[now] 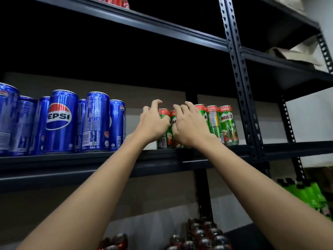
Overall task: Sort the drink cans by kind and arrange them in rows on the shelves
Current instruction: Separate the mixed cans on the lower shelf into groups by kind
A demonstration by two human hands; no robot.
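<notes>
Milo cans (228, 125): green and red, upright in a row on the middle shelf (108, 160) at frame centre; the left ones mostly hidden behind both hands.
Left hand (154, 123): fingers curled round the leftmost Milo can; contact under the palm hidden.
Right hand (191, 125): fingers bent over the can tops; whether it grips one I cannot tell.
Pepsi cans (62, 121): blue, left of frame, leftmost cut off by the edge.
Open room: bare shelf between Pepsi and Milo; the upright post (241, 87) stands just right of the Milo row.
Hard to read: red cans (115, 0) at top edge, dark cans (203, 235) and green bottles (310, 193) below, blurred.
</notes>
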